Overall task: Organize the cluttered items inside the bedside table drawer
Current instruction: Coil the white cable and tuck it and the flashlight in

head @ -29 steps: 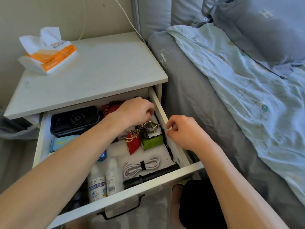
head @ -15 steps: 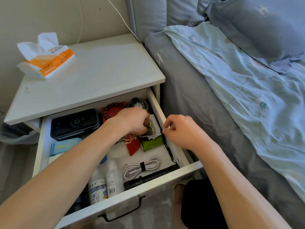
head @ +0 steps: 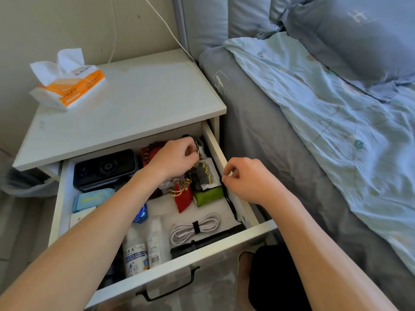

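Note:
The open drawer [head: 231,242] holds a black case [head: 105,169], a blue packet [head: 92,198], a red pouch [head: 183,198], a green pouch [head: 207,195], a coiled white cable [head: 195,227], a black flashlight [head: 206,241] and two white bottles [head: 135,254]. My left hand [head: 177,158] is at the back right, fingers curled round a small metallic item that is mostly hidden, beside a watch [head: 198,142] and above a black-and-white sachet [head: 206,173]. My right hand [head: 247,178] pinches the rim of the drawer's right wall [head: 214,142], where a black strap [head: 231,203] starts.
An orange-and-white tissue pack [head: 69,84] lies on the bedside table top [head: 146,97]. The bed with grey sheet [head: 269,142] and light blue blanket presses close on the right. A bin bag [head: 22,182] sits left of the table. The drawer's black handle [head: 168,290] faces me.
My left hand has moved from over the pouches toward the back right corner, near the watch. My right hand has stayed on the drawer's right wall.

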Demonstrator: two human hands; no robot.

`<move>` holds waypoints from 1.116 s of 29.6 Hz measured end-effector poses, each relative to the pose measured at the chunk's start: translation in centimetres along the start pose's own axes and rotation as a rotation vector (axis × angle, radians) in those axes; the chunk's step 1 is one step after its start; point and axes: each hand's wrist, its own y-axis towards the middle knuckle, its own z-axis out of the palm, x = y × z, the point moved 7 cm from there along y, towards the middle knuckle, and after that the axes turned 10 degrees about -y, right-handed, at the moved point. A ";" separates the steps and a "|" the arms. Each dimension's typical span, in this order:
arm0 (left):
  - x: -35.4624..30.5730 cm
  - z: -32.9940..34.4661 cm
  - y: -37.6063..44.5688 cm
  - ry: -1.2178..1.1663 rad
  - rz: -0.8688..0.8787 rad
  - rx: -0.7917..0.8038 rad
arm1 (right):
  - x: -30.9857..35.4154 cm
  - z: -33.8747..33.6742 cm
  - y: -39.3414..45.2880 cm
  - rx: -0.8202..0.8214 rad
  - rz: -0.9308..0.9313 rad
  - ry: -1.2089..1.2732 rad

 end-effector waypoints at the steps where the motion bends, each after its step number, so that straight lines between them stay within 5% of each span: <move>1: -0.1 -0.6 -0.2 -0.104 -0.006 -0.044 | 0.0 -0.1 0.0 -0.012 0.004 0.020; 5: -0.8 -1.7 -2.3 -0.581 -0.078 -0.049 | 0.2 -0.6 0.3 -0.037 0.019 0.126; 10: -0.2 -1.1 -6.1 -1.100 -0.207 -0.036 | 2.0 1.4 -0.1 0.143 -0.059 -0.026; 17: 5.1 0.0 -10.5 -0.857 -0.385 -0.048 | 7.0 6.7 -1.0 0.537 -0.305 -0.376; 22: 6.4 1.4 -11.5 -0.636 -0.440 0.099 | 8.5 10.1 -0.7 0.737 -0.324 -0.514; 29: 7.1 2.1 -11.1 -0.554 -0.466 0.172 | 7.6 11.0 -2.0 0.851 -0.357 -0.638; 33: 6.6 3.0 -11.2 -0.469 -0.439 0.294 | 6.6 9.0 -1.0 0.658 -0.294 -0.450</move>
